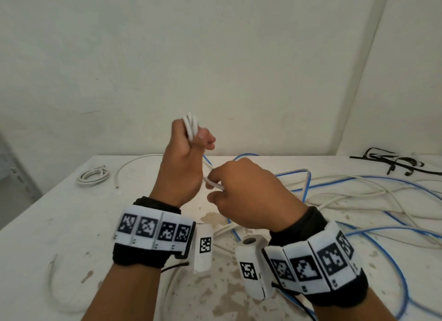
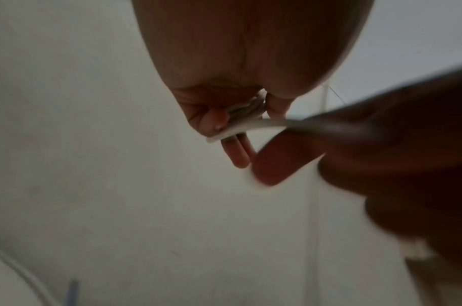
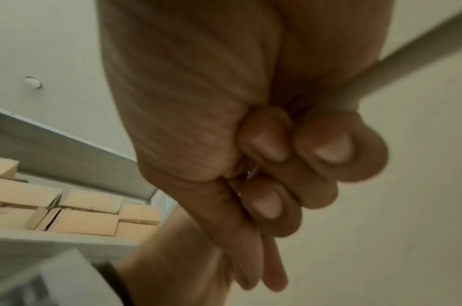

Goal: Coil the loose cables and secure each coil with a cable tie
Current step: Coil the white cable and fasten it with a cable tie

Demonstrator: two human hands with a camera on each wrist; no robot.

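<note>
Your left hand (image 1: pixel 183 167) is raised above the table (image 1: pixel 71 215), fingers and thumb curled round a small coil (image 1: pixel 191 125) of white cable, its loops showing above the fist; held high, presumably, so the loops hang free of the clutter below; in the left wrist view the turns lie flat against one another, pinched at the fingertips (image 2: pixel 237 157). Your right hand (image 1: pixel 251 196) sits lower and just beside it, fist closed on the free run of the same cable (image 1: pixel 214 183), which passes between the two hands; the likely purpose is to feed and tension the next loop; in the right wrist view the cable (image 3: pixel 397 68) leaves the curled fingers (image 3: pixel 329 149) as a smooth, round, pale strand.

Outward: the white, stained table carries a loose tangle of white cables (image 1: pixel 358 194) and blue cables (image 1: pixel 308 184) at your right, long, limp, crossing one another; these appear not yet coiled. At the far left lies a small white coil (image 1: pixel 93 176), already wound; whether it is tied cannot be told. At the far right corner lies a heap of black ties (image 1: pixel 394 164), thin, flat strips, well apart from both hands; presumably kept there for the securing step. The coil in hand carries no visible tie; winding seems to be the step in progress.
</note>
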